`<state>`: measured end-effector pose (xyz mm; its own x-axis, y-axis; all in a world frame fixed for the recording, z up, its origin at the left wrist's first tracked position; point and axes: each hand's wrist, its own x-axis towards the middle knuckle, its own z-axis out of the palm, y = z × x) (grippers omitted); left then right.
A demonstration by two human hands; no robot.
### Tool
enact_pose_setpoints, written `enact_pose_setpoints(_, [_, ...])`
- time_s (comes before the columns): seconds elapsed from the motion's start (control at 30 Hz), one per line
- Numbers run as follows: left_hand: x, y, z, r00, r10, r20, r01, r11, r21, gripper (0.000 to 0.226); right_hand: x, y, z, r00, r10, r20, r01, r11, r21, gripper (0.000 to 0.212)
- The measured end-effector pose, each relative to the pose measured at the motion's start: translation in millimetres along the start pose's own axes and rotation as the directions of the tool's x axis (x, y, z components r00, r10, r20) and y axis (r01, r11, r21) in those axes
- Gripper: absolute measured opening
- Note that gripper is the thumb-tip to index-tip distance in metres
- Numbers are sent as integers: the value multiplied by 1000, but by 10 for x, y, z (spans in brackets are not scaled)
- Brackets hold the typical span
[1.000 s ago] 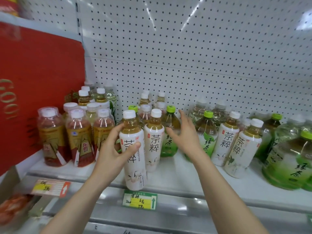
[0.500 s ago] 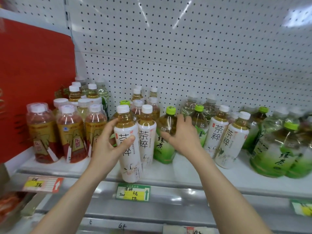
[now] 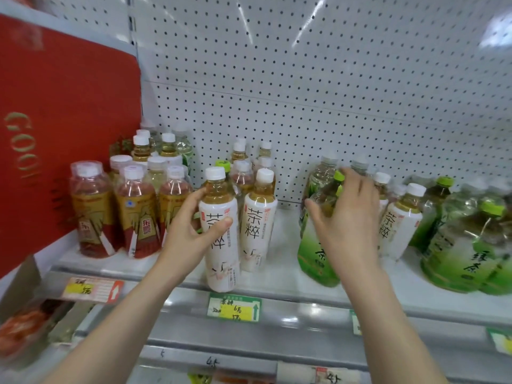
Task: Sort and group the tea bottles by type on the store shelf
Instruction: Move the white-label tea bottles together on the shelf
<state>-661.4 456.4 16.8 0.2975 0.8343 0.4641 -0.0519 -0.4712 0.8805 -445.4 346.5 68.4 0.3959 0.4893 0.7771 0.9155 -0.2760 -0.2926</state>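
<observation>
Here the sorting is midway, with both hands busy on one shelf [image 3: 282, 275]. The left hand [image 3: 185, 236] holds a white-labelled tea bottle [image 3: 221, 261] at the shelf's front edge. Its fingers [image 3: 194, 199] are wrapped round the back of the label and the thumb is pressed across the front. The right hand [image 3: 349, 225] grips a green tea bottle [image 3: 315, 253] near its shoulder, fingers curled over the top by the green cap. The bottle leans a little, and it is hard to tell whether its base is on the shelf or just off it.

A second white-labelled bottle [image 3: 257, 225] stands just beside the held one. Two more white-labelled bottles [image 3: 401, 217] stand to the right, wedged between the green bottle in hand and the large green bottles [image 3: 462, 253] at the far right. Red-labelled bottles [image 3: 138, 220] form their own cluster on the left, beside a red board [image 3: 61, 106].

The step in hand looks like moving the green bottle away from the white group. The gap between the two hands suggests this. The next move probably calls for setting it upright among the green ones on the right. Then the two stray white bottles should be brought left to join their pair above the price tag [image 3: 234, 309]. The crowded right side leaves little room, so neighbouring bottles could be knocked.
</observation>
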Motion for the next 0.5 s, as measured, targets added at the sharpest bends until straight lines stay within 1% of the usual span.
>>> enact_pose_setpoints(0.03, [0,2,-8,1000,-2,-1,2,1000,-2,59,14,-157,78,998,-61,33,58,995,78,74])
enact_pose_setpoints(0.07, [-1,4,-14,1000,-2,1,2,1000,-1,59,37,-305,183,986,-91,137,70,986,153,75])
enact_pose_setpoints(0.1, [-1,7,-17,1000,2,5,-2,1000,-1,59,68,-425,301,956,-95,277,39,979,199,78])
enact_pose_setpoints(0.13, [-1,7,-19,1000,6,8,-6,1000,-2,60,108,-514,409,915,-84,395,0,978,208,79])
enact_pose_setpoints(0.17, [2,3,-23,1000,9,11,-9,1000,-5,60,154,-561,502,879,-67,472,-28,981,192,78])
enact_pose_setpoints(0.2, [4,-3,-30,1000,9,13,-9,1000,-8,61,197,-580,581,859,-42,511,-49,985,164,75])
enact_pose_setpoints(0.27, [14,-19,-52,1000,6,19,-6,1000,-10,60,266,-548,677,857,21,515,-95,988,118,68])
enact_pose_setpoints(0.37, [31,-32,-90,1000,3,23,-3,1000,-7,62,364,-418,766,876,136,463,-184,981,60,59])
enact_pose_setpoints(0.43, [43,-52,-115,1000,-13,12,13,999,-30,65,441,-355,824,881,196,431,-242,969,54,56])
enact_pose_setpoints(0.5, [48,-67,-139,999,-33,6,33,998,-45,67,519,-331,893,871,228,435,-277,959,53,55])
